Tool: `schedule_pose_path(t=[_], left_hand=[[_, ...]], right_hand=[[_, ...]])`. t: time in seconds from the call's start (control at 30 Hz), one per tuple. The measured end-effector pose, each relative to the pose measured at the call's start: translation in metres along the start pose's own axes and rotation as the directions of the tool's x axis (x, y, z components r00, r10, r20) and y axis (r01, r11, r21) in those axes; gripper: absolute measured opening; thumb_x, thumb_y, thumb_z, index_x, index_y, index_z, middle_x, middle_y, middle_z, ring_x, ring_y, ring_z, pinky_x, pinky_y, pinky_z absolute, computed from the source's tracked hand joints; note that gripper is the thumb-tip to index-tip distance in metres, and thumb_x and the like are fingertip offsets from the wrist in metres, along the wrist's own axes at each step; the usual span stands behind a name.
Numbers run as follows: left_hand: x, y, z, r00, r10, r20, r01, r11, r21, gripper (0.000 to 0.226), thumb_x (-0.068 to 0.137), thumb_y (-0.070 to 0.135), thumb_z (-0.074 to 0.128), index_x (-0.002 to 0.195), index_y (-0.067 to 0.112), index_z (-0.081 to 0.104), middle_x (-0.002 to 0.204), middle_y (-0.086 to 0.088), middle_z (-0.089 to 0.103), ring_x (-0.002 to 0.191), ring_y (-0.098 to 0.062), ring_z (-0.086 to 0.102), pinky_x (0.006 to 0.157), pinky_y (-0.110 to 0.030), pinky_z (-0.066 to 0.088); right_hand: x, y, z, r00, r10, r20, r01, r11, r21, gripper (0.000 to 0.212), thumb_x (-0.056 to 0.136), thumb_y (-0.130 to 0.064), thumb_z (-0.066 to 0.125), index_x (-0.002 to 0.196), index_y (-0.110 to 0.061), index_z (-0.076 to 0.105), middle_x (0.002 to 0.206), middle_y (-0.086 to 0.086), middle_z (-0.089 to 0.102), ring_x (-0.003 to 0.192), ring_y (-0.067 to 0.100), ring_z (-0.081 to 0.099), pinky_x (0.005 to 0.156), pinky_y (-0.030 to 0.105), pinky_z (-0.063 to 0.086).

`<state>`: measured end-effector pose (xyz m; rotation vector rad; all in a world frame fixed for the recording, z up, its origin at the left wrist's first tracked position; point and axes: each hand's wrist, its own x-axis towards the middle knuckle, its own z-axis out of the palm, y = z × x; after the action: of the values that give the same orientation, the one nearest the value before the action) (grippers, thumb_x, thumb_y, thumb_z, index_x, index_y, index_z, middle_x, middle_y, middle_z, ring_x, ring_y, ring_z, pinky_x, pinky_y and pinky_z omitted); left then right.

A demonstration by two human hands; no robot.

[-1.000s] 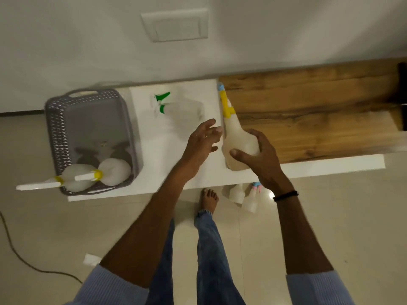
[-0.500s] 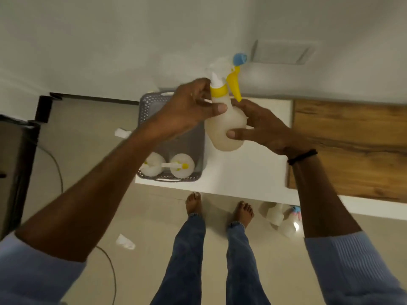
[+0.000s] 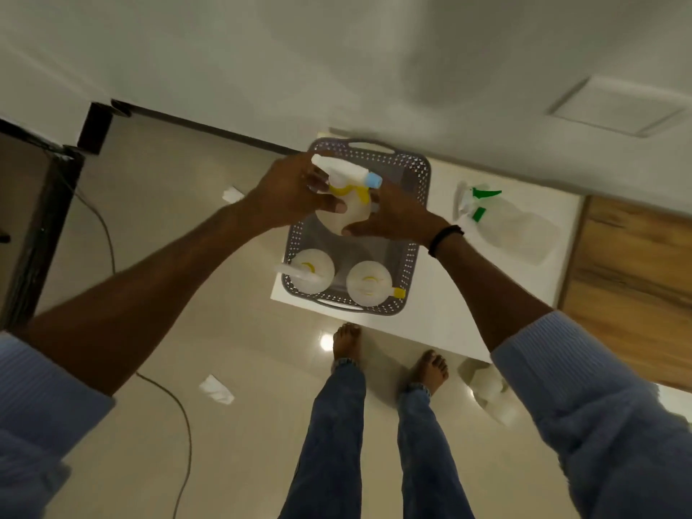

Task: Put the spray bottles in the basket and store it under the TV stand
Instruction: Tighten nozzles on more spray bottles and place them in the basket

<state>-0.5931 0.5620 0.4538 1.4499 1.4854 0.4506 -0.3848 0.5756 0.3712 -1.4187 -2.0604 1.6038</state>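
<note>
A: From the head view, where is the bottle?

B: Just above centre frame. The left hand [image 3: 288, 192] and right hand [image 3: 393, 215] both clasp the spray bottle [image 3: 346, 207] over the grey basket [image 3: 415, 234].

A: Which way does it point?

B: Roughly upright, long axis toward the camera; the blue-tipped nozzle aims right.

A: Its look?

B: Milky plastic, rounded body, yellow collar and trigger, white head. The basket is perforated plastic; two similar bottles [image 3: 312, 271] stand in its lower end. A green-trigger bottle [image 3: 501, 230] lies on the white top [image 3: 449, 316], right of the basket.
</note>
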Motion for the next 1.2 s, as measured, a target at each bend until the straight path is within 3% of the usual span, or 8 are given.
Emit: schedule_pose_path(t=[0.17, 0.27, 0.37, 0.5, 0.7, 0.83, 1.0, 1.2], left_hand=[[0.001, -0.065, 0.003, 0.999, -0.022, -0.031, 0.021, 0.999, -0.034, 0.062, 0.053, 0.025, 0.095, 0.108, 0.014, 0.068, 0.099, -0.004, 0.072, 0.089, -0.026, 0.070, 0.083, -0.044, 0.058], [0.001, -0.090, 0.010, 0.998, -0.005, -0.058, 0.002, 0.999, -0.037, 0.057, 0.058, 0.021, 0.094, 0.108, 0.013, 0.068, 0.096, -0.001, 0.071, 0.085, -0.017, 0.069, 0.080, -0.033, 0.059], [0.004, -0.109, 0.017, 0.998, 0.002, -0.057, -0.008, 0.995, -0.102, 0.053, 0.059, 0.012, 0.092, 0.105, 0.016, 0.068, 0.095, 0.004, 0.069, 0.080, -0.003, 0.065, 0.074, -0.019, 0.054], [0.006, -0.126, 0.023, 0.997, 0.023, -0.067, -0.028, 0.997, -0.076, 0.049, 0.059, 0.015, 0.092, 0.103, 0.020, 0.069, 0.100, 0.001, 0.068, 0.089, -0.014, 0.064, 0.080, -0.023, 0.052], [0.006, -0.140, 0.023, 0.998, 0.018, -0.057, -0.021, 0.998, -0.059, 0.046, 0.066, 0.017, 0.089, 0.106, 0.018, 0.068, 0.103, 0.001, 0.069, 0.093, -0.011, 0.064, 0.084, -0.028, 0.054], [0.003, -0.143, 0.023, 0.999, -0.002, -0.045, -0.001, 0.997, -0.074, 0.043, 0.067, 0.014, 0.087, 0.105, 0.019, 0.068, 0.103, 0.002, 0.068, 0.096, -0.020, 0.065, 0.085, -0.038, 0.057], [-0.001, -0.137, 0.021, 0.998, -0.007, -0.065, 0.008, 1.000, 0.020, 0.052, 0.071, 0.007, 0.085, 0.118, 0.013, 0.063, 0.114, -0.001, 0.067, 0.089, -0.006, 0.061, 0.080, -0.009, 0.049], [-0.022, -0.125, 0.005, 0.972, -0.174, -0.159, 0.167, 0.984, -0.061, 0.056, 0.078, -0.014, 0.066, 0.123, 0.017, 0.055, 0.112, 0.004, 0.059, 0.096, -0.014, 0.060, 0.071, -0.009, 0.051]], right_hand=[[0.033, 0.005, 0.036, 0.997, 0.040, 0.059, -0.032, 0.992, -0.122, 0.092, 0.059, -0.041, 0.091, 0.137, -0.013, 0.051, 0.130, 0.002, 0.059, 0.113, 0.020, 0.057, 0.098, 0.041, 0.050], [0.049, 0.011, 0.048, 0.995, 0.049, 0.082, -0.034, 0.985, -0.170, 0.092, 0.056, -0.045, 0.089, 0.135, -0.013, 0.054, 0.122, -0.001, 0.059, 0.108, 0.015, 0.055, 0.094, 0.034, 0.050], [0.058, 0.016, 0.052, 0.991, 0.046, 0.128, -0.021, 0.981, -0.193, 0.084, 0.067, -0.021, 0.091, 0.139, -0.007, 0.050, 0.127, 0.002, 0.056, 0.114, 0.018, 0.052, 0.095, 0.016, 0.042], [0.067, 0.018, 0.057, 0.988, -0.008, 0.152, 0.051, 0.959, -0.280, 0.082, 0.073, -0.027, 0.087, 0.142, -0.010, 0.047, 0.139, 0.016, 0.053, 0.128, 0.035, 0.048, 0.108, 0.052, 0.039], [0.070, 0.016, 0.060, 0.989, 0.030, 0.142, 0.010, 0.963, -0.270, 0.083, 0.072, -0.025, 0.087, 0.143, -0.008, 0.048, 0.138, 0.018, 0.055, 0.125, 0.028, 0.050, 0.105, 0.039, 0.040], [0.066, 0.023, 0.064, 0.989, 0.049, 0.143, -0.008, 0.960, -0.280, 0.087, 0.076, -0.024, 0.085, 0.148, -0.011, 0.040, 0.142, 0.019, 0.048, 0.130, 0.036, 0.042, 0.106, 0.041, 0.035], [0.066, 0.023, 0.064, 0.989, 0.066, 0.131, -0.025, 0.956, -0.291, 0.090, 0.079, -0.020, 0.082, 0.152, -0.010, 0.030, 0.149, 0.018, 0.042, 0.134, 0.033, 0.039, 0.108, 0.037, 0.033], [0.039, 0.021, 0.048, 0.994, 0.104, 0.017, -0.100, 0.981, -0.164, 0.082, 0.081, -0.009, 0.077, 0.151, -0.011, 0.033, 0.145, 0.020, 0.044, 0.128, 0.035, 0.050, 0.105, 0.046, 0.046]])
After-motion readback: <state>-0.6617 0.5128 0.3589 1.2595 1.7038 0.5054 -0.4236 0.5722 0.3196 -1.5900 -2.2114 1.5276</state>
